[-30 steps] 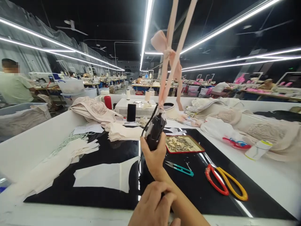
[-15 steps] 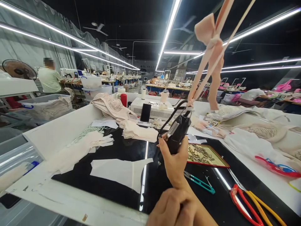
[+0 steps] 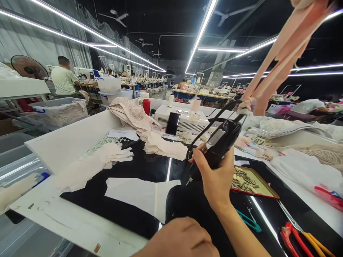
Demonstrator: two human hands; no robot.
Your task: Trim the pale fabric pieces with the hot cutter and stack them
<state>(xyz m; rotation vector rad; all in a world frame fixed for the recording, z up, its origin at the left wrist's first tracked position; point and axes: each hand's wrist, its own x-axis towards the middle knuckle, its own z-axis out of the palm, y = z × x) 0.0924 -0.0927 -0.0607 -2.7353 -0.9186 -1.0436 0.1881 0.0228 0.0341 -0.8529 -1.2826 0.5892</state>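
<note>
My right hand (image 3: 218,178) grips a black hand-held electric tool (image 3: 223,139) with a silver lever and a black cable. Knotted pink fabric strips (image 3: 278,60) run up from the tool's top. At the bottom middle, my left hand (image 3: 184,239) is closed with its fingers curled under; the fingertips are hidden, so what it holds, if anything, cannot be made out. Left of the tool, a pale cut fabric piece (image 3: 142,194) with a lighter band lies flat on the black tabletop (image 3: 128,214). Farther back rests a stack of beige fabric pieces (image 3: 163,144).
At left lie more pale pieces (image 3: 99,160). A phone (image 3: 173,123) leans against a white vented box (image 3: 184,123). To the right are a tray of small pieces (image 3: 254,180), teal snips (image 3: 249,221) and red-and-yellow-handled scissors (image 3: 294,237). A person (image 3: 63,78) sits far left.
My right hand and the black tool have shifted right and slightly up in view, the pink strips swinging with them. My left hand has moved left and lower. The whole view has shifted somewhat.
</note>
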